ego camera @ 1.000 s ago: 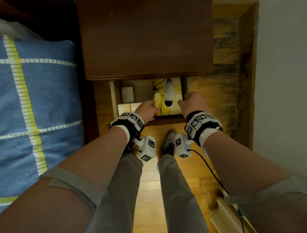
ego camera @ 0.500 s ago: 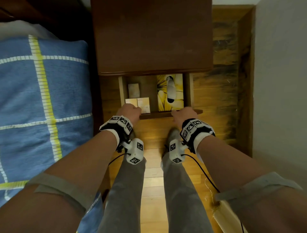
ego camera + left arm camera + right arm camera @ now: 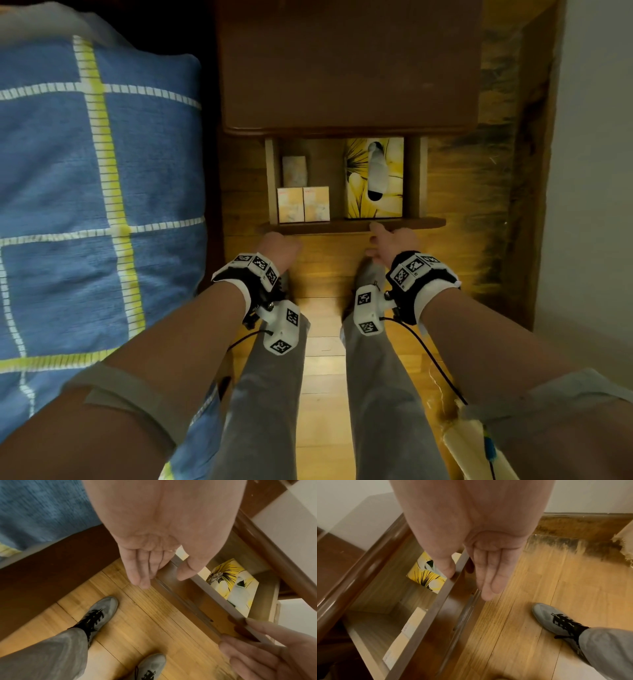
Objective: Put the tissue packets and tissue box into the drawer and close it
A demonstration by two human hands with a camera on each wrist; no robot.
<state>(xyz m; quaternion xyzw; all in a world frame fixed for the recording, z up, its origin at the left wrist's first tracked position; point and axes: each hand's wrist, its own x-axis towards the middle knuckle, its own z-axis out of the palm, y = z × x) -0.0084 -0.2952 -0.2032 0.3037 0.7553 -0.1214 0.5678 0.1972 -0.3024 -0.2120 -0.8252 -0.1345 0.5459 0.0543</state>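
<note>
The bedside cabinet's drawer [image 3: 352, 226] stands pulled out. Inside it on the right lies a yellow flowered tissue box [image 3: 375, 178], also in the wrist views [image 3: 231, 582] [image 3: 426, 577]. Three pale tissue packets lie on the left: two side by side [image 3: 303, 204] and one behind [image 3: 294, 171]. My left hand [image 3: 279, 243] is at the left part of the drawer front [image 3: 197, 601], fingers straight against its outer face and thumb over the top edge. My right hand [image 3: 390, 240] lies likewise on the right part [image 3: 440, 608], fingers [image 3: 488, 574] flat and thumb on the rim.
A bed with a blue checked blanket [image 3: 85, 188] runs close along the left. The brown cabinet top [image 3: 342, 68] overhangs the drawer. A white wall [image 3: 599, 137] stands at the right. My grey shoes [image 3: 101, 612] are on the wooden floor below the drawer. A torn cardboard piece [image 3: 479, 445] lies at the lower right.
Both hands have drawn back out of the drawer, away from the tissue box, and now lie on the drawer front. My head has pulled back; the drawer stands about as far out.
</note>
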